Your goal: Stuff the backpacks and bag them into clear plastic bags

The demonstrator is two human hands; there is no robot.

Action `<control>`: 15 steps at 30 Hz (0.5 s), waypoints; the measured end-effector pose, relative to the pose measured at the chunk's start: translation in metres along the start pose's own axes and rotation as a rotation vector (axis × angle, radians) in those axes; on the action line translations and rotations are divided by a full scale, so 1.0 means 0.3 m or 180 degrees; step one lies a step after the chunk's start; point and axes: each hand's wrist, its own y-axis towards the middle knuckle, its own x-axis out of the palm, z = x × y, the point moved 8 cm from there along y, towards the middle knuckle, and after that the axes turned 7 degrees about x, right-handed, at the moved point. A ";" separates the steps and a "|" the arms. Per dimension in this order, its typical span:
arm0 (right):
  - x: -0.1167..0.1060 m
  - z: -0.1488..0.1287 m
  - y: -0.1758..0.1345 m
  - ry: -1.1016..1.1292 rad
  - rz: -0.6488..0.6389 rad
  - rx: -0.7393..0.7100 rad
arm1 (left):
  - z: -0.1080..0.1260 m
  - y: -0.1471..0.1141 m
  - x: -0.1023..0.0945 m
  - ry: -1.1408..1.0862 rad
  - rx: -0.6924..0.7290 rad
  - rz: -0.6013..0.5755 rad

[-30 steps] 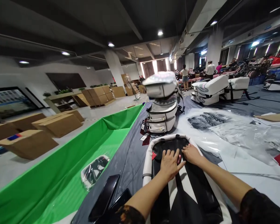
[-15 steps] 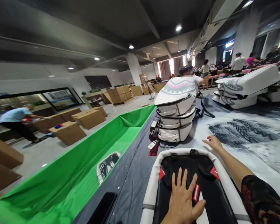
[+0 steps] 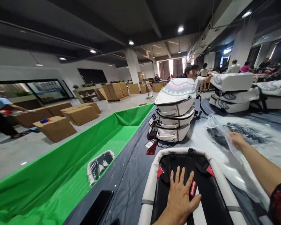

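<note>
My left hand (image 3: 181, 192) lies flat, fingers spread, on the black back panel of a white backpack (image 3: 152, 175). The backpack rests on the grey-covered table, with red patches at its upper corners and a small red label beside my thumb. To its right, my right hand (image 3: 237, 140) is closed on the edge of a clear plastic bag (image 3: 227, 134), lifting part of it off the table. More clear plastic (image 3: 264, 156) is spread beneath and around it. Beyond the backpack stands a pile of white backpacks (image 3: 174, 117) with tags hanging at the left.
A green fabric trough (image 3: 117, 134) runs along the table's left side, with a plastic-wrapped backpack (image 3: 99, 165) in it. A black phone (image 3: 98, 206) lies near the table edge. More backpacks (image 3: 231, 90) are stacked at right, by a co-worker (image 3: 199, 82). Cartons (image 3: 55, 128) stand on the floor.
My right hand has moved right and closed on the plastic bag, raising its edge. My left hand stays flat on the backpack. The co-worker's arm now reaches the right-hand backpack stack, whose top backpack sits level.
</note>
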 end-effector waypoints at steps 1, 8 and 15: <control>-0.011 -0.051 -0.037 0.0056 -0.0188 -0.0146 | 0.001 0.001 0.000 -0.0010 0.0012 0.0034; -0.060 -0.452 -0.548 0.0289 -0.1223 -0.1543 | 0.042 0.008 -0.045 -0.0121 0.0179 0.0326; -0.137 -0.456 -1.124 -0.1117 -0.0794 -0.3827 | 0.112 -0.098 -0.135 -0.3713 -0.0029 0.0672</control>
